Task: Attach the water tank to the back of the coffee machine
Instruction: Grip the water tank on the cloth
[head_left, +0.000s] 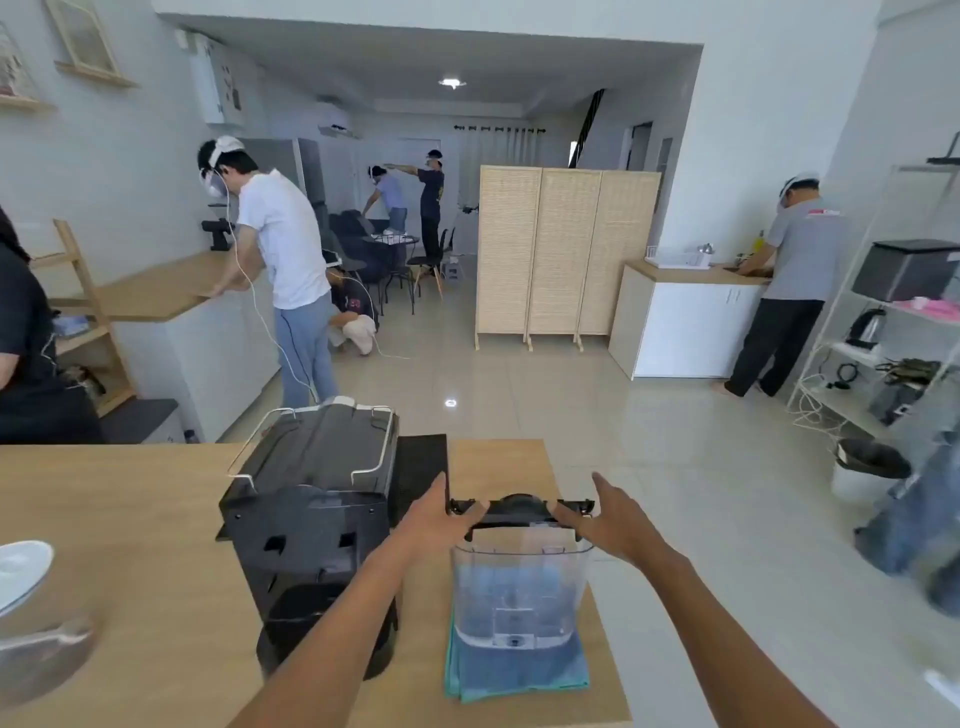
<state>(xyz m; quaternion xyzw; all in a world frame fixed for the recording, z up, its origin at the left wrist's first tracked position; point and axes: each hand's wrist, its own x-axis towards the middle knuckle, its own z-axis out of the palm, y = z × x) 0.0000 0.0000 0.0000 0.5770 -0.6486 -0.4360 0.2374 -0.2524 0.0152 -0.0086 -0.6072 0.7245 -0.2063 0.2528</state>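
Both forearms reach; spread fingers (470, 512) flank water tank (521, 587).

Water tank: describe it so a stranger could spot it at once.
On the wooden table, look right of the black coffee machine. The water tank stands on a folded blue cloth, between both hands. It is the only clear plastic container, with a black lid.

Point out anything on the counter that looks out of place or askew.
The water tank stands apart from the coffee machine, on a folded blue cloth at the counter's right edge. Nothing is spilled or visibly damaged.
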